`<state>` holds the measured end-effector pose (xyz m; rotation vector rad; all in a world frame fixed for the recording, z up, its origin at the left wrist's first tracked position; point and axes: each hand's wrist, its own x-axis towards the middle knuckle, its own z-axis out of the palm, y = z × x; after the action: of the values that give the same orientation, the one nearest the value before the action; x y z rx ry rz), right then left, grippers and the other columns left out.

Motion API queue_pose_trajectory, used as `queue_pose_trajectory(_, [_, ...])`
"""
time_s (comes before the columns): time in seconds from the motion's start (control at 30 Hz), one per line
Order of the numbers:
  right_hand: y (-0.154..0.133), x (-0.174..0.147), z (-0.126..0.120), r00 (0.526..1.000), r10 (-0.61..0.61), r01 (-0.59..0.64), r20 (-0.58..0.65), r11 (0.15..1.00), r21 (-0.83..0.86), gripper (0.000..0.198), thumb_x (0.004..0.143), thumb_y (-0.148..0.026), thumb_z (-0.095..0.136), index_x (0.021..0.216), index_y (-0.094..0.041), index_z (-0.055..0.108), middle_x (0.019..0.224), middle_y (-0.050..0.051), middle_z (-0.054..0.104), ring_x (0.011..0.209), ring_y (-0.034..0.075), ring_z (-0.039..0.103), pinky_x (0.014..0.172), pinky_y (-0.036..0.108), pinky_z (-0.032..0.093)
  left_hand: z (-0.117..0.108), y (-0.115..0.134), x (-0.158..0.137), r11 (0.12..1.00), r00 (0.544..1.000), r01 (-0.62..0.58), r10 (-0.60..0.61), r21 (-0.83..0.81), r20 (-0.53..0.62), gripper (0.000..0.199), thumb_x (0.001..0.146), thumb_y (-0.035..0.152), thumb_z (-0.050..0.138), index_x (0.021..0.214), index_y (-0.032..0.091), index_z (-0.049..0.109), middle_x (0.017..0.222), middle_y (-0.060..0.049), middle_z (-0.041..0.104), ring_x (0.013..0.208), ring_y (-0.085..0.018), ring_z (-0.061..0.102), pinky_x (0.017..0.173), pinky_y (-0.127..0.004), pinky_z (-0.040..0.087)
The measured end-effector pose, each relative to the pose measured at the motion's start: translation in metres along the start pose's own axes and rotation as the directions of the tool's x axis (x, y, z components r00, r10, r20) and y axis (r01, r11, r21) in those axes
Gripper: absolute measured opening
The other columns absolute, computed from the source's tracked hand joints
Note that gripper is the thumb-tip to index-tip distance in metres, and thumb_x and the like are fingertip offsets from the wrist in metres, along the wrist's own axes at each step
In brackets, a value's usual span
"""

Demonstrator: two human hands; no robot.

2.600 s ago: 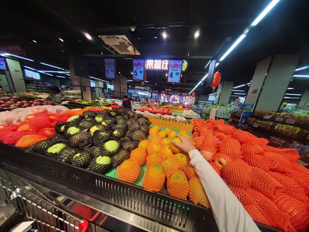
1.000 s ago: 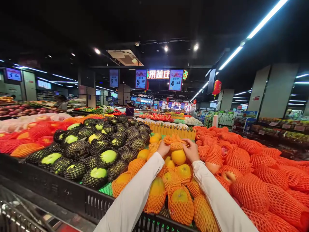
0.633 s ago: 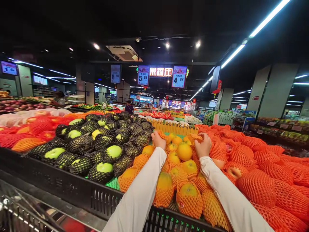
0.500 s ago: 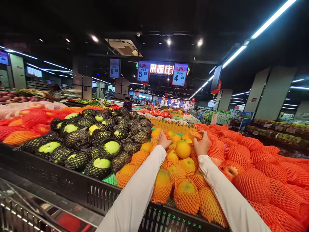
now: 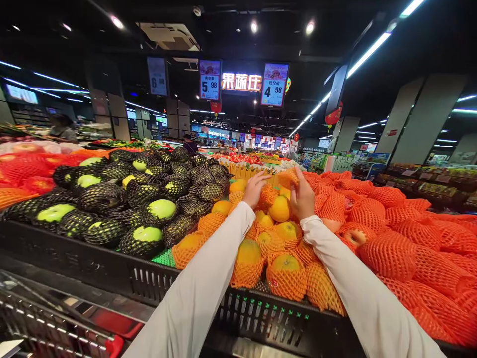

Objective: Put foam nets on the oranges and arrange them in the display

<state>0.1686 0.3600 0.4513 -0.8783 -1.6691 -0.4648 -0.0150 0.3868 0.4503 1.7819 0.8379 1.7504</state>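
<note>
My right hand (image 5: 302,195) is closed round an orange in a foam net (image 5: 288,177), raised just above the pile. My left hand (image 5: 256,190) hovers beside it over the heap, fingers stretched out and holding nothing. Below both hands lie several oranges, some in orange foam nets and some bare, such as a bare orange (image 5: 279,209). Nearer the front edge sits a netted orange (image 5: 286,273) with its top showing. What my right fingers touch on the far side is hidden.
Green apples (image 5: 162,209) in black nets fill the left side. Fruit in red nets (image 5: 389,256) is heaped on the right. A black crate wall (image 5: 261,318) runs along the front, with a shopping cart (image 5: 55,323) at lower left. Price signs (image 5: 275,84) hang above.
My right hand has lifted the netted orange higher off the pile. My left hand has risen too and its fingers have straightened. The view has shifted slightly.
</note>
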Motion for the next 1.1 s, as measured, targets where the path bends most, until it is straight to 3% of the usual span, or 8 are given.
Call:
queue_pose_trajectory(0.1, [-0.006,0.0,0.0,0.992,-0.073,0.076,0.099,0.997,-0.028,0.058,0.095,-0.029,0.042,0.152,-0.027,0.039,0.1,0.01,0.072,0.089,0.024,0.065,0.085,0.043,0.056,0.003,0.005,0.0,0.952,0.997,-0.054,0.071,-0.302,0.044,0.031,0.083,0.031,0.058,0.106,0.021,0.076,0.135,-0.006,0.068,0.136,-0.025,0.052,0.12,-0.039,0.033])
queue_pose_trajectory(0.23, [-0.012,-0.001,0.002,0.985,-0.063,0.063,0.161,0.998,0.003,0.066,0.095,-0.032,0.044,0.158,-0.026,0.027,0.097,0.01,0.073,0.081,0.023,0.064,0.078,0.041,0.056,0.01,0.004,-0.001,0.847,0.983,0.156,-0.082,-0.509,0.166,0.039,0.081,0.048,0.066,0.108,0.02,0.072,0.119,-0.008,0.073,0.112,-0.024,0.066,0.096,-0.035,0.051])
queue_pose_trajectory(0.4, [-0.013,-0.002,0.004,0.978,-0.009,-0.003,0.207,0.998,0.058,0.065,0.096,-0.031,0.041,0.158,-0.026,0.024,0.117,0.014,0.073,0.085,0.025,0.067,0.082,0.046,0.056,0.017,-0.02,-0.001,0.844,0.883,0.469,-0.437,-0.26,0.173,0.052,0.085,0.068,0.056,0.089,0.018,0.069,0.094,-0.012,0.073,0.1,-0.024,0.068,0.084,-0.031,0.051])
queue_pose_trajectory(0.5, [-0.015,-0.002,0.003,0.984,-0.009,-0.008,0.18,0.996,0.094,0.06,0.096,-0.028,0.038,0.156,-0.027,0.03,0.119,0.012,0.073,0.084,0.023,0.067,0.082,0.042,0.057,0.017,-0.03,0.001,0.836,0.855,0.519,-0.506,-0.179,0.115,0.051,0.084,0.069,0.058,0.083,0.018,0.068,0.086,-0.01,0.072,0.096,-0.023,0.068,0.082,-0.03,0.05])
queue_pose_trajectory(0.63, [-0.022,-0.003,0.0,0.991,-0.032,0.029,0.126,0.999,0.028,0.052,0.1,-0.038,0.031,0.148,-0.024,0.044,0.092,0.008,0.076,0.064,0.018,0.06,0.069,0.035,0.055,0.012,-0.012,0.001,0.841,0.938,0.336,-0.337,-0.424,0.075,0.038,0.09,0.055,0.057,0.096,0.02,0.071,0.103,-0.007,0.074,0.096,-0.019,0.068,0.082,-0.029,0.051])
queue_pose_trajectory(0.77, [-0.031,-0.005,-0.002,0.994,-0.054,0.047,0.094,0.996,0.071,0.051,0.1,-0.04,0.029,0.146,-0.025,0.047,0.109,0.008,0.076,0.065,0.016,0.06,0.069,0.033,0.054,0.011,0.017,-0.01,0.768,0.96,0.236,-0.087,-0.595,0.268,0.043,0.071,0.033,0.077,0.112,0.024,0.071,0.116,-0.003,0.073,0.101,-0.019,0.068,0.089,-0.03,0.051])
queue_pose_trajectory(0.93, [-0.041,0.0,0.001,0.99,0.136,-0.122,-0.038,0.961,0.249,0.05,0.101,-0.041,0.033,0.148,-0.028,0.041,0.132,0.008,0.066,0.085,0.017,0.066,0.089,0.038,0.056,0.018,0.028,-0.019,0.782,0.91,0.32,-0.096,-0.534,0.403,0.041,0.056,0.033,0.088,0.088,0.015,0.07,0.089,-0.004,0.074,0.087,-0.017,0.068,0.086,-0.029,0.049])
queue_pose_trajectory(1.1, [-0.043,0.007,0.013,0.939,0.325,-0.227,-0.109,0.828,0.513,0.038,0.096,-0.039,0.043,0.128,-0.024,0.057,0.135,0.009,0.063,0.129,0.018,0.056,0.117,0.045,0.042,0.016,0.027,-0.017,0.8,0.946,0.285,-0.146,-0.528,0.289,0.04,0.058,0.038,0.09,0.07,0.016,0.059,0.067,0.005,0.062,0.064,-0.007,0.058,0.065,-0.02,0.044])
